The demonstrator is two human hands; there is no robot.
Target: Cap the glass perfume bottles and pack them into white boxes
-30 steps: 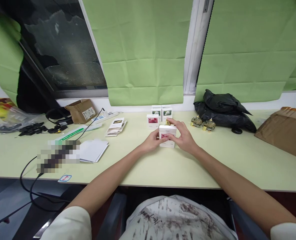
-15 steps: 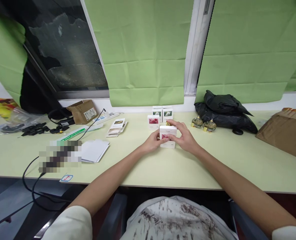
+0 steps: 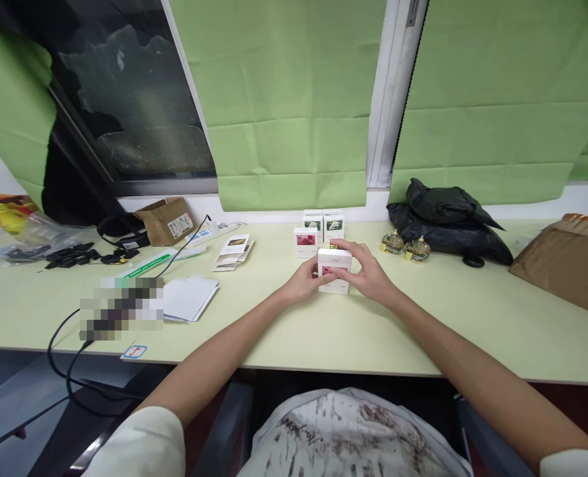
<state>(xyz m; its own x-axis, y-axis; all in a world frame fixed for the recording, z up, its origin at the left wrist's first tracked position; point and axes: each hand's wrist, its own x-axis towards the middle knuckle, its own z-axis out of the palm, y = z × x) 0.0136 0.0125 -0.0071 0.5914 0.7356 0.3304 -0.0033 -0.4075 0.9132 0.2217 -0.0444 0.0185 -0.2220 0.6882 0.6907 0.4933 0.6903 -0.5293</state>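
A small white carton (image 3: 334,264) with a pink flower picture stands upright on the table, its front toward me. My left hand (image 3: 303,281) is closed on its left side, thumb across the front. From the right, my right hand (image 3: 366,270) grips the same carton, its thumb on the front and its fingers reaching over behind the top. Just behind the carton's top edge, by the right fingers, shows a gold piece (image 3: 333,245); the rest of it is hidden. Close behind stand a white carton with a pink flower (image 3: 305,242) and two cartons with white flowers (image 3: 333,226).
Two glass bottles with gold parts (image 3: 417,250) stand right, before black plastic bags (image 3: 447,222). A brown parcel (image 3: 565,262) lies far right. To the left are flat folded cartons (image 3: 233,252), white sheets (image 3: 191,298), an opened cardboard box (image 3: 165,222) and black cables (image 3: 58,344).
The gold piece behind the carton shows a little less than before. Both hands keep nearly the same hold, and the whole view has shifted very slightly.
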